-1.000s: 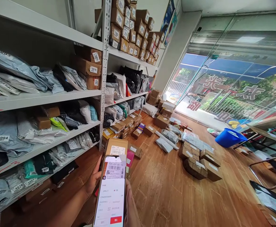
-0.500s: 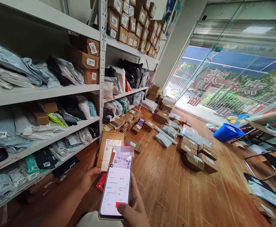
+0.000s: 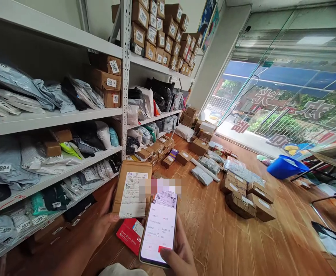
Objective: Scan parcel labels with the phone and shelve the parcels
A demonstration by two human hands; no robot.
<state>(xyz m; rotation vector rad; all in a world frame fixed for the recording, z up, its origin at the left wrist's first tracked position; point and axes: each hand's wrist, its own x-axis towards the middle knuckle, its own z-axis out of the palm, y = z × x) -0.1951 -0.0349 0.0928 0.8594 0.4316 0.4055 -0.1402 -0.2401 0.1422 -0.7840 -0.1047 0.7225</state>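
Observation:
My left hand [image 3: 106,214] grips a flat brown cardboard parcel [image 3: 117,191] by its left edge, thumb on the front. A white shipping label [image 3: 132,199] with a barcode faces me on it. In my right hand [image 3: 182,247] is a smartphone [image 3: 158,234], its lit screen showing a label photo above lines of text. My right thumb rests at a red button low on that screen. Pixelated blocks cover the phone's top and part of the label. Below the parcel, partly behind the phone, a red packet [image 3: 129,234] with a white label lies on the floor.
White metal shelving [image 3: 53,120] on the left bears bagged parcels and numbered boxes [image 3: 109,81]. More cardboard boxes [image 3: 244,189] and grey bags [image 3: 202,174] lie on the wooden floor [image 3: 210,237]. A blue bucket [image 3: 287,166] stands at right, near the glass front.
The phone has shifted right, away from the parcel, uncovering more of the label. More of the red packet now shows. Both hands keep their hold.

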